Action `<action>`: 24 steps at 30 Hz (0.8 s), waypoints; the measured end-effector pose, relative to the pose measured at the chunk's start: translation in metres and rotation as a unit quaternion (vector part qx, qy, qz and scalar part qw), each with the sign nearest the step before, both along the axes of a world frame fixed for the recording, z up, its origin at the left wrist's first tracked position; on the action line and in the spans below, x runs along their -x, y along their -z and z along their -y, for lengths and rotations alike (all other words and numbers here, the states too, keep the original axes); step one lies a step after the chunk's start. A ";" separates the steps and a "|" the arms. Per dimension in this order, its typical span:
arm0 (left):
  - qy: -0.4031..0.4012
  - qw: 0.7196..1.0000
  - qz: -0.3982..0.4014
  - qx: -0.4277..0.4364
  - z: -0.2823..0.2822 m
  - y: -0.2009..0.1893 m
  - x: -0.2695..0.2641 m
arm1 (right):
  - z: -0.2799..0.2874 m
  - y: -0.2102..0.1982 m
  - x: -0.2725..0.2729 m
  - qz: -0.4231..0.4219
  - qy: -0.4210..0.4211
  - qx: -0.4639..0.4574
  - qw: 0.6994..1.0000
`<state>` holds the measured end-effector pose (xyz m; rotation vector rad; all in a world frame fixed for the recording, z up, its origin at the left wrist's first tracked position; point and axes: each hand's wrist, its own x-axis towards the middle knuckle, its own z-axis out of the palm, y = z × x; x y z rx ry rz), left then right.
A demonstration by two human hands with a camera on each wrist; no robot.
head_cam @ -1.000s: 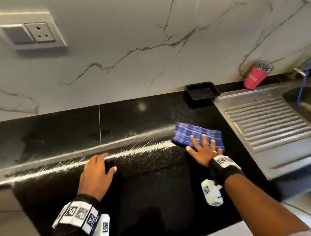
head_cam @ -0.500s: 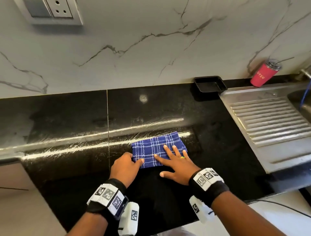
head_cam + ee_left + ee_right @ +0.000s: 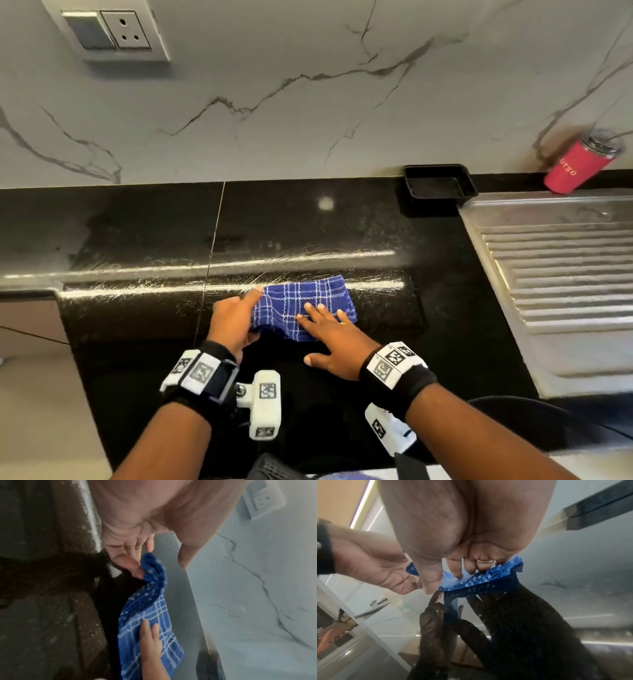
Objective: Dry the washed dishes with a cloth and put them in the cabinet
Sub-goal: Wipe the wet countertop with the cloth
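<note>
Blue checked cloth (image 3: 303, 310) now bunched and raised at its left edge, pinched by left hand (image 3: 234, 320); half a second ago merely touched there. Right hand (image 3: 334, 337) flat as before, straight fingers (image 3: 148, 632) pressing cloth onto black worktop (image 3: 137, 240), near front edge.

The head camera is looking steeply down and forward from above onto the glossy black stone counter (image 3: 308, 233) and the grey-veined marble wall behind it. The left wrist camera is sitting close under the left hand (image 3: 130, 555), facing along its fingers toward the wall. The right wrist camera is sitting very low, close under the right hand (image 3: 453, 536), facing leftward along the counter. All three views are sharing the folded blue checked cloth (image 3: 301, 308) and both hands.
</note>
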<state>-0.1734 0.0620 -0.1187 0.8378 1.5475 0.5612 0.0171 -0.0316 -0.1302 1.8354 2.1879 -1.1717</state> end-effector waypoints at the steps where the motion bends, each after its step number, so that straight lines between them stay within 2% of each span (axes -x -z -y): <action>1: -0.010 1.000 -0.001 0.021 -0.001 -0.003 -0.002 | 0.000 -0.001 -0.002 -0.006 -0.003 0.001 1.000; 4: -0.007 0.997 -0.016 0.081 -0.006 -0.003 0.001 | -0.001 -0.001 -0.006 -0.012 -0.010 0.004 1.000; 6: 0.028 0.995 -0.037 0.094 -0.005 -0.007 0.002 | -0.003 -0.003 -0.008 -0.002 -0.022 0.001 1.000; 8: 0.071 0.992 -0.057 0.086 -0.002 -0.010 0.004 | -0.004 -0.003 -0.010 0.023 -0.041 -0.005 0.999; 11: 0.067 0.996 -0.029 0.051 0.001 -0.011 0.004 | -0.007 -0.004 -0.013 0.039 -0.056 -0.027 0.997; 14: 0.053 0.997 0.050 0.023 0.004 -0.017 0.000 | -0.010 -0.002 -0.012 0.002 -0.013 -0.008 1.000; 16: 0.065 0.994 0.084 -0.039 0.008 -0.025 -0.011 | -0.011 0.001 -0.009 -0.073 0.086 -0.018 0.993; 17: 0.084 0.990 0.084 -0.076 0.011 -0.029 -0.019 | -0.012 -0.002 -0.009 -0.144 0.178 -0.028 0.973; 18: 0.113 0.984 0.084 -0.105 0.013 -0.033 -0.028 | -0.013 -0.005 -0.009 -0.237 0.284 -0.041 0.928; 19: 0.153 0.977 0.089 -0.121 0.015 -0.037 -0.037 | -0.015 -0.010 -0.008 -0.329 0.381 -0.041 0.863; 20: 0.199 0.968 0.095 -0.122 0.017 -0.039 -0.046 | -0.017 -0.015 -0.008 -0.381 0.450 -0.033 0.807; 21: 0.245 0.958 0.103 -0.109 0.019 -0.040 -0.054 | -0.019 -0.019 -0.011 -0.385 0.491 -0.039 0.780; 23: 0.297 0.945 0.072 -0.115 0.019 -0.030 -0.060 | -0.023 -0.017 -0.021 -0.292 0.504 -0.080 0.809; 24: 0.291 0.945 0.028 -0.146 0.017 -0.024 -0.060 | -0.023 -0.013 -0.026 -0.252 0.495 -0.085 0.827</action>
